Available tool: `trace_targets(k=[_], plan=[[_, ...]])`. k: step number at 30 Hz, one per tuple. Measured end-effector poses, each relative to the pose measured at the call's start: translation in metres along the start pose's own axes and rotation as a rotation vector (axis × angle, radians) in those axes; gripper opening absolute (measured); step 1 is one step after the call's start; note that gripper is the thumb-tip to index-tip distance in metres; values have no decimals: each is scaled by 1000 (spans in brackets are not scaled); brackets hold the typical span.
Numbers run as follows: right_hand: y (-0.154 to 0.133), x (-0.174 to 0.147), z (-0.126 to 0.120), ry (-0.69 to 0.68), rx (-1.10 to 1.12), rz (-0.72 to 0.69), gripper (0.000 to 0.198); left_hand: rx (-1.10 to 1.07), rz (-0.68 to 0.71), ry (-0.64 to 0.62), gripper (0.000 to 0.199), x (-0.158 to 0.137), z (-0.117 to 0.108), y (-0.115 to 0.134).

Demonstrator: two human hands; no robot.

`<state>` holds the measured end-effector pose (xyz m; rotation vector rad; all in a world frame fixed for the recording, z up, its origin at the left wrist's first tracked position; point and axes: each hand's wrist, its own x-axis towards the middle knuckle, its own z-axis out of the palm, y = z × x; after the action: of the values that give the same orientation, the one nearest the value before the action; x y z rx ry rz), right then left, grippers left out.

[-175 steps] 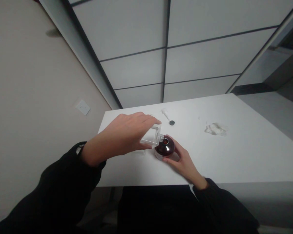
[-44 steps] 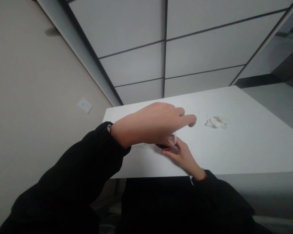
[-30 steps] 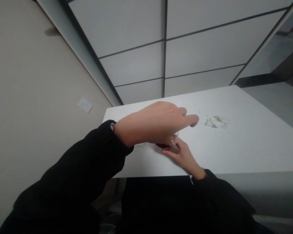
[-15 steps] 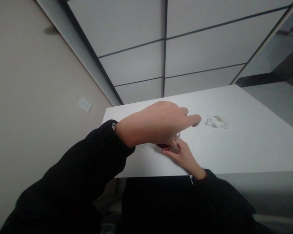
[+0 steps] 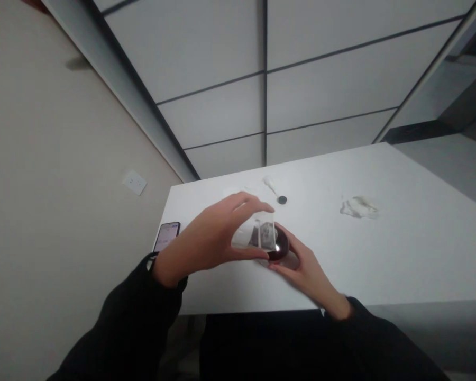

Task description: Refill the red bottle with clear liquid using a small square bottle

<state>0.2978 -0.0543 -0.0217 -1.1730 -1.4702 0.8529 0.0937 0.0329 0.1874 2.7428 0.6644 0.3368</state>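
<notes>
My left hand [image 5: 210, 230], thumb and fingers spread around it, grips a small clear cup [image 5: 266, 233] lying tilted on its side in the air. Grey and white patches show through its wall. Close against its right end is a round clear container [image 5: 281, 246] with dark red contents and a bright glint on top. The fingers and thumb of my right hand [image 5: 303, 264] curve around this container's right side at the white table [image 5: 400, 248]. Whether the cup touches the container I cannot tell.
A phone [image 5: 167, 235] with a lit screen lies at the table's left edge. Behind my hands is a pale slender item with a dark round end [image 5: 282, 200]. A crumpled white tissue [image 5: 359, 207] lies to the right. White panelled doors [image 5: 218, 114] stand behind the table.
My left hand has moved down and left and now shows the clear cup tilted in it. My right hand stays around the red container. The phone and the dark-ended item have come into sight.
</notes>
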Motion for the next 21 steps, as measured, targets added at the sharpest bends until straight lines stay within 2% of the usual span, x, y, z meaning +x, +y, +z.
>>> trace_targets(k=[7,11,14,16,21], plan=[[5,-6,1,3,-80,-4,93,-68,-78,271,65,-30,26,-28],[5,-10,-2,65,-225,-78,95,-162,-208,388,70,-46,48,-46],[9,-14,1,138,-282,-121,92,-209,-272,438,85,-52,63,-56],[12,-18,3,230,-279,-97,91,-228,-295,462,95,-54,70,-59],[13,-29,4,412,-305,38,113,-183,-301,361,82,-55,77,-52]])
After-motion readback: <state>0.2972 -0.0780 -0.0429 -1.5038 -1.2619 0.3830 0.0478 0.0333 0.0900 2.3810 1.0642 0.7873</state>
